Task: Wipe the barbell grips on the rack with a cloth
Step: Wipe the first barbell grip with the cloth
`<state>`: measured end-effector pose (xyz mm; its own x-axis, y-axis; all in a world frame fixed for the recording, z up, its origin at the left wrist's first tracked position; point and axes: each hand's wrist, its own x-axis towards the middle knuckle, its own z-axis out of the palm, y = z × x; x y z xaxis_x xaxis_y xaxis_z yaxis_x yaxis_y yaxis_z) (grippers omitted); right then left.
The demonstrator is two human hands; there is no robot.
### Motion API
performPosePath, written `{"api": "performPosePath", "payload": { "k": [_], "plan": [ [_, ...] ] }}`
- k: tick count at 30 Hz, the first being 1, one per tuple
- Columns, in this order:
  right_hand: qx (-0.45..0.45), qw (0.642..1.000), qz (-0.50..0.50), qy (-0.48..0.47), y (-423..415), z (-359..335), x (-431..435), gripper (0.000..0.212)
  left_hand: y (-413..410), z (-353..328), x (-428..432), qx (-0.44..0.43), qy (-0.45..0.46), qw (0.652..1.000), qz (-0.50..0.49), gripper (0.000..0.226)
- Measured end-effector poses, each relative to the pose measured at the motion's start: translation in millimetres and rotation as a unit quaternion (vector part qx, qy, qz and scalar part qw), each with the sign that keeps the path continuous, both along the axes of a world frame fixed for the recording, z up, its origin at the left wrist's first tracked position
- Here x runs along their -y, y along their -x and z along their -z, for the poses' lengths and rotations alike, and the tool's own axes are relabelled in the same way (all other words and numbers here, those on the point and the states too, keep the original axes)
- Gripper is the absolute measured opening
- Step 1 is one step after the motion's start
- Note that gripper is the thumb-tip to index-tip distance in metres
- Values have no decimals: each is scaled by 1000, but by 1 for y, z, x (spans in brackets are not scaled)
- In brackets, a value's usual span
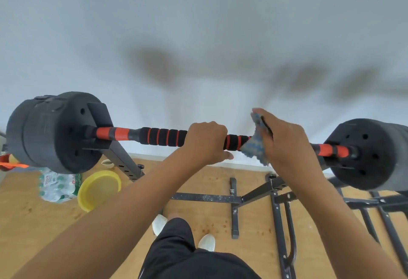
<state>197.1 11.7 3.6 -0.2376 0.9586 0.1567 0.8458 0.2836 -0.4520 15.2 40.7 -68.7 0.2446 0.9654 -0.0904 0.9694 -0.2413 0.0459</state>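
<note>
Item one: we see a barbell with a black-and-orange ribbed foam grip point(163, 136) lying across a black steel rack point(123, 157), a stack of black round weight plates point(55, 133) on its left end and another black plate point(366, 153) on its right end.

Item two: our left hand point(206, 143) is curled over the foam grip near the bar's middle, fingers wrapped round it, thumb tip showing below.

Item three: our right hand point(284, 144) holds a blue-and-grey speckled cloth point(256, 143), fingers bent round it, pressing the cloth against the bar just right of the left hand. The cloth hangs down past the bar.

Item four: on the light wooden floor point(28, 212) below we note a round yellow plastic basin point(99, 189), a shrink-wrapped pack of water bottles point(57, 185) touching its left side, and a small white cup point(107, 163) behind the basin.

Item five: black shorts point(176, 245) and white shoes point(207, 242) appear at the bottom. The rack's base bars point(205, 197) lie across the floor near the white wall point(198, 24).
</note>
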Motion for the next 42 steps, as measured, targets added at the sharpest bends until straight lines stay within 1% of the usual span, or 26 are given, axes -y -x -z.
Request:
{"api": "performPosePath", "payload": {
  "k": [2,4,6,9,10,12,13,15,16,18,19,20,21,22,24,25,27,29,30,32,33,35,36,37,40,42],
  "plan": [
    [49,999,-21,5,13,-1,-25,17,-4,9,10,-15,-67,998,9,41],
    [115,991,-43,62,28,9,-36,8,-3,19,12,-32,-98,995,0,38],
    [159,982,-44,95,37,23,-33,23,-2,20,12,-35,-121,992,-2,38],
    [151,985,-27,82,33,36,-21,23,-4,17,5,-51,-65,997,13,18],
    [151,985,-25,74,32,38,-17,21,-4,13,2,-42,-51,998,7,16],
    [163,984,-20,73,32,40,-7,29,-5,8,-5,-40,-24,999,0,19],
    [166,983,-17,78,33,40,-2,36,-6,6,-9,-35,9,999,-3,21],
    [168,982,-21,80,33,40,11,48,-4,-1,-22,-7,133,991,-2,25],
    [170,982,-23,81,33,40,17,54,-1,-4,-29,21,212,977,2,30],
    [185,979,-25,77,30,37,29,65,3,-11,-40,92,346,934,8,37],
    [197,977,-27,78,26,37,35,70,5,-13,-43,118,379,918,9,38],
    [200,976,-34,83,22,35,39,72,5,-13,-44,133,386,913,10,39],
    [193,976,-44,88,16,31,43,70,6,-14,-42,137,369,919,9,41],
    [177,978,-50,97,11,24,44,65,6,-13,-37,126,327,937,7,42],
    [139,983,-46,109,-7,4,40,53,4,-10,-22,64,170,983,1,42],
    [127,986,-35,103,-17,-4,33,48,2,-6,-13,35,85,996,2,40],
    [129,990,-8,55,-30,-17,11,35,-5,8,7,15,-57,998,17,32],
    [135,991,5,-16,-28,-17,-12,22,-13,21,21,2,-125,992,29,27],
    [134,991,-1,-22,-21,-14,-20,23,-15,27,22,-1,-136,990,28,28],
    [163,986,-29,25,-2,3,-27,26,-14,32,18,6,-151,988,25,30],
    [189,980,-42,54,9,13,-22,27,-14,31,15,0,-154,988,23,26],
    [201,976,-41,68,23,31,-7,21,-13,25,9,-17,-118,993,15,11],
    [187,980,-23,64,25,36,1,15,-13,22,6,-22,-97,995,14,10],
    [166,984,-2,64,25,40,8,16,-13,21,3,-20,-78,997,9,13],
    [118,990,18,73,21,49,16,43,-15,12,-10,-16,-10,1000,-6,28],
    [100,992,19,78,20,48,20,56,-15,6,-21,7,85,996,-6,29]
  ]
}}
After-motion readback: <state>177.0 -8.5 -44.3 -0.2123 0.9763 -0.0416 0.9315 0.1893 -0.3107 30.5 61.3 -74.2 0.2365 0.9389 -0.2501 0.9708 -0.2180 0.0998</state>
